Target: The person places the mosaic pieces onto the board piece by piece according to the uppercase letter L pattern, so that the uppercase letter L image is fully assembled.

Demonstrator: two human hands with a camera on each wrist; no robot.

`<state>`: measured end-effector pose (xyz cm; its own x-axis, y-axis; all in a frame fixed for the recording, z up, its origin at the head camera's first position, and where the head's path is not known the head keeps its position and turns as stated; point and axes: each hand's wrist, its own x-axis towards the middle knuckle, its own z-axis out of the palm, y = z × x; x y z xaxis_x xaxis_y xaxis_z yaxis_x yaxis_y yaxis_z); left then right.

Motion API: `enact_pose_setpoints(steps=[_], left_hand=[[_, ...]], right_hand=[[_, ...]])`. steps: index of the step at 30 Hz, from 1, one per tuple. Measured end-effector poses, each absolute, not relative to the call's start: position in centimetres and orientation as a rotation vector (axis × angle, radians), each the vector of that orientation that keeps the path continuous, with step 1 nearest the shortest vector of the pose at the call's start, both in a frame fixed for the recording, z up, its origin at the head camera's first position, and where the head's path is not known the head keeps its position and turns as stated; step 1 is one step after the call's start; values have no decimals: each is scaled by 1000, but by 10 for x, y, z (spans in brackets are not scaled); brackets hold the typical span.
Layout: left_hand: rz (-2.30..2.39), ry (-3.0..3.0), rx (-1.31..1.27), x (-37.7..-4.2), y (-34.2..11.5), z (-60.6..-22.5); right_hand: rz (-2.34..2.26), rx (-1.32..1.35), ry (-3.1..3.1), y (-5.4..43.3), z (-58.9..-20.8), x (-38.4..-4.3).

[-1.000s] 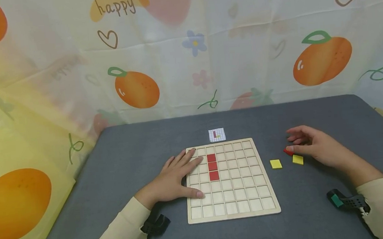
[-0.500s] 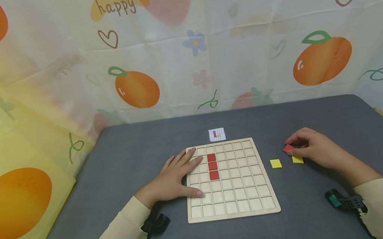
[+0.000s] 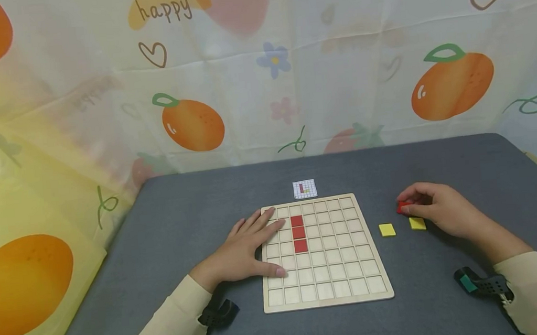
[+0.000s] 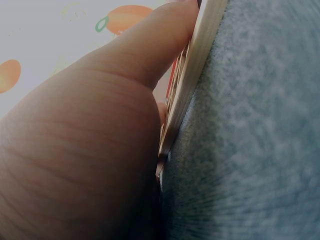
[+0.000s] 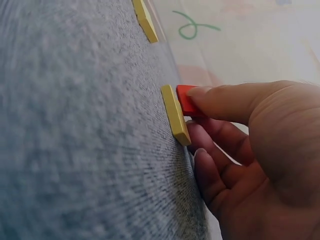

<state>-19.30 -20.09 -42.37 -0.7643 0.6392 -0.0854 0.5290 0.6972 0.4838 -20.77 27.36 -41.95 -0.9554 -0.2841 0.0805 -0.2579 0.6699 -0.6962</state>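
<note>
A wooden grid board (image 3: 328,303) lies on the table, with three red square tiles (image 3: 298,233) set in a column of its cells. My left hand (image 3: 249,253) rests spread over the board's left edge, fingers straight. In the left wrist view the thumb (image 4: 165,40) lies on the board's rim (image 4: 197,65). To the right of the board, my right hand (image 3: 442,209) pinches a red tile (image 3: 402,207) between thumb and fingers. Just below it lies a yellow tile (image 3: 417,223); another yellow tile (image 3: 387,230) sits nearer the board.
Behind the board lies a small printed grid card (image 3: 305,189) with coloured cells. A grey cloth covers the table (image 3: 195,194). A fruit-patterned curtain (image 3: 242,75) hangs along the back and left side.
My right hand has closed its fingers on the red tile and lifted and tilted it slightly, showing more of the yellow tile below. The left hand has stayed in place.
</note>
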Motion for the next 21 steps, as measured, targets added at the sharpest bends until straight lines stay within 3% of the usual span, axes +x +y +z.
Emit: enact_pose_setpoints(steps=[21], left_hand=[[656, 2653, 943, -194, -202, -427]], right_hand=[[-1391, -516, 2774, 239, -413, -194]])
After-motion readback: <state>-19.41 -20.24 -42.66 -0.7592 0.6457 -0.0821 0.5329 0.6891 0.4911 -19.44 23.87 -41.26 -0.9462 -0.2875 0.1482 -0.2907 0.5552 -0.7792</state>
